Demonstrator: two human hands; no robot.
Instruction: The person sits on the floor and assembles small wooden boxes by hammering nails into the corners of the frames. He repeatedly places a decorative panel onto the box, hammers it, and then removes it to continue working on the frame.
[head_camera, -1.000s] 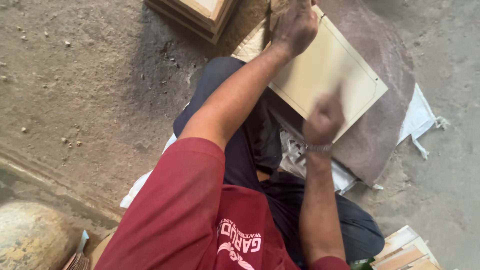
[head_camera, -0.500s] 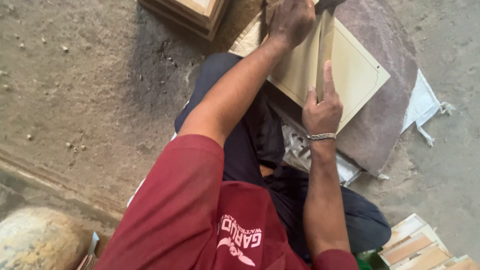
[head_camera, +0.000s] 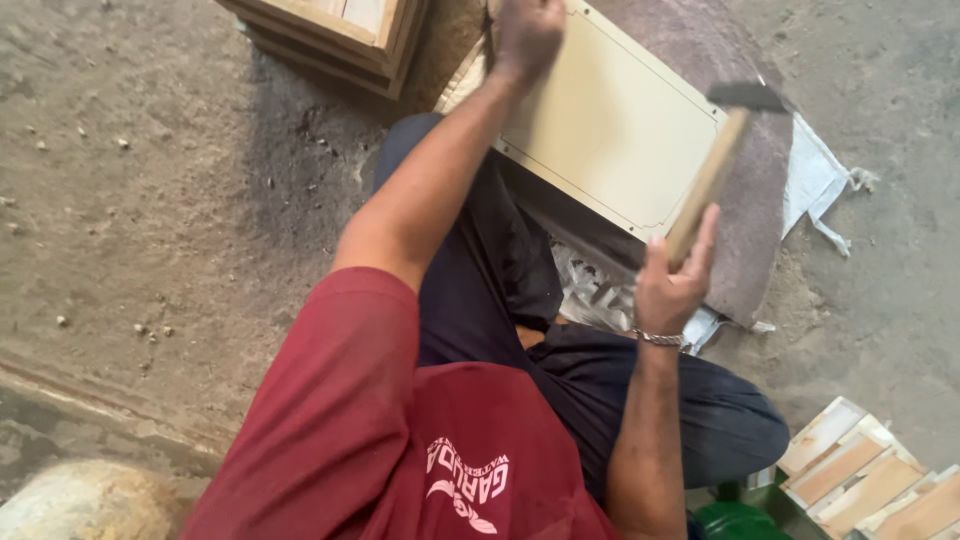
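Quite a bit is cut off or fuzzy here: the left hand (head_camera: 528, 35) sits right at the top edge, motion-blurred, on the upper corner of the flat cream-coloured rectangular panel (head_camera: 610, 130), and I honestly can't tell whether its fingers are clenched on something small or just pressing down. The panel's top end runs out of the picture too, and the forearm hides its near-left edge. The right hand (head_camera: 672, 285) is much clearer, fingers wrapped around the lower end of the wooden-handled hammer with a dark metal head (head_camera: 715, 165), which is raised and tilted over the panel's right edge, head up and not touching it. The panel lies on a grey-brown felt-like mat (head_camera: 755, 220) on the concrete floor (head_camera: 150, 180), with crumpled white sheeting (head_camera: 815, 175) poking out underneath. Counting: one hammer, one panel, one mat, one silver bracelet (head_camera: 658, 339) on the right wrist. At the top left there's a stack of wooden frames (head_camera: 330, 35), cropped so I can't count them properly, and in the bottom right corner a bunch of pale wooden slats (head_camera: 870, 480), roughly five visible, the rest out of view.
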